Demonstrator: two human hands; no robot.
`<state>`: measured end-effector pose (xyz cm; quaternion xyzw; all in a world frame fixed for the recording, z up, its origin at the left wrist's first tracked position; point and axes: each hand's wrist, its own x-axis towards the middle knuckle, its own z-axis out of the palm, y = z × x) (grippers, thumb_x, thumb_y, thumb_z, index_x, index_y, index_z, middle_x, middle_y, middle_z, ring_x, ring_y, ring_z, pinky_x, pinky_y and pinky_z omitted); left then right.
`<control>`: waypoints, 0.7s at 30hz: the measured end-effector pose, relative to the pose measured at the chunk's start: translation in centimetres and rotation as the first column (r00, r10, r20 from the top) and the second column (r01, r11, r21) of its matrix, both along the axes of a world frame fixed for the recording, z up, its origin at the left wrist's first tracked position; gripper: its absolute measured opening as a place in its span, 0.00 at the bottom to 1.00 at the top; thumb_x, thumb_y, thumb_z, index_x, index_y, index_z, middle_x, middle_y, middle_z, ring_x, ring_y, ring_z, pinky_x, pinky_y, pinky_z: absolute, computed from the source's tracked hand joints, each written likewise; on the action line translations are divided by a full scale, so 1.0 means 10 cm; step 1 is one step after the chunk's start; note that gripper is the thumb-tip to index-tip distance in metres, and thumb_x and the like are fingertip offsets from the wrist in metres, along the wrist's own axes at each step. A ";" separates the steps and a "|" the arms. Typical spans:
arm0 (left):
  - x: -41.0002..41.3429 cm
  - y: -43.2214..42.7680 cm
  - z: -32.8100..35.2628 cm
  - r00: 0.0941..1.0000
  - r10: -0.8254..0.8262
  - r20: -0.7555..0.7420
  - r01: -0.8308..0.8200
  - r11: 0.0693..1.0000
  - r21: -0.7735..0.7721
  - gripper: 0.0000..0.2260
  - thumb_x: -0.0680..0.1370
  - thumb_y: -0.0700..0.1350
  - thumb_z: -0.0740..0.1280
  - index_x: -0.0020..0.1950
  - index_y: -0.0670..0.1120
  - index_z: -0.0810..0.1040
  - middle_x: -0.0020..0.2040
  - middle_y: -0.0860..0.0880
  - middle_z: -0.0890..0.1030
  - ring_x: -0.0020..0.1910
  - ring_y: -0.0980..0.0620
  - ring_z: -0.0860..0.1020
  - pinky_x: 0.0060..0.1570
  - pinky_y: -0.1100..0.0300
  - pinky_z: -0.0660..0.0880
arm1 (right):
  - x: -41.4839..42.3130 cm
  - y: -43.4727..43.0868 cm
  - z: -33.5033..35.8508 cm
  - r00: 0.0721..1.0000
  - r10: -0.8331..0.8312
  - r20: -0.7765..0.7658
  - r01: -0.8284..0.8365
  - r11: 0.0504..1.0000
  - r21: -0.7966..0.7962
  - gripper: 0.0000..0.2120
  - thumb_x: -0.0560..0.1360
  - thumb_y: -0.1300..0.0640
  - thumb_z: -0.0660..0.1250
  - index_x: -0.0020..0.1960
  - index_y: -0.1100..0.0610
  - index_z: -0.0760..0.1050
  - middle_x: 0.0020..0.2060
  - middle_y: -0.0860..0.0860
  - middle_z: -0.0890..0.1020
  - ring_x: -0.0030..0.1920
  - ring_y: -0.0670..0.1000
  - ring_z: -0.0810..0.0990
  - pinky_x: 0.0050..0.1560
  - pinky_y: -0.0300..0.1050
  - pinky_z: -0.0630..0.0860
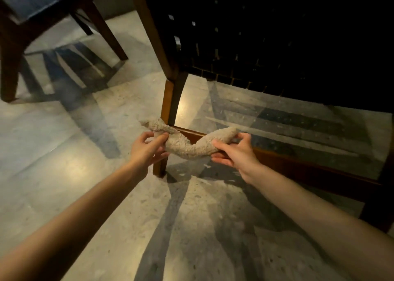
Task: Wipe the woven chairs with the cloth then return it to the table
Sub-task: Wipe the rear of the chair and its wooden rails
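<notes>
Asker: Cloth [187, 146] first. Where is it, and which way does it run?

Watcher: It hangs between the two sets of fingers, held off the floor [85, 174], in front of the front leg [170, 101] of the woven chair [255, 46]. I cannot tell whether it touches that leg. It is twisted into a rope. Its long axis runs side to side, from the left hand [147, 149] to the right hand [233, 153], and it sags a little in the middle.

Asker: And the ends?

Watcher: One end sticks out beyond the left fingers [163, 136], pointing up and to the left. The other pokes out just past the right fingers [243, 136], pointing up and to the right, over the low wooden rail [298, 160].

Asker: How do the fingers lie?

Watcher: The left thumb and fingertips pinch the cloth near its left end. The right fingers curl round the right part, some above it and some beneath.

Asker: Anything else nearby?

Watcher: A second chair [42, 5] stands well beyond the left fingers, on the same speckled floor.
</notes>
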<state>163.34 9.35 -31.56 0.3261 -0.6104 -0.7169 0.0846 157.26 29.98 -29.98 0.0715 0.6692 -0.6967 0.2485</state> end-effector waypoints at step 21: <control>-0.64 -0.85 1.66 0.648 -0.757 -0.088 0.485 0.498 -0.719 0.19 0.71 0.46 0.73 0.56 0.61 0.69 0.51 0.63 0.74 0.51 0.63 0.74 0.45 0.73 0.72 | -0.64 -0.98 1.28 0.771 0.424 -0.476 -0.281 0.896 0.343 0.10 0.72 0.62 0.72 0.46 0.48 0.77 0.42 0.46 0.80 0.40 0.36 0.78 0.42 0.26 0.73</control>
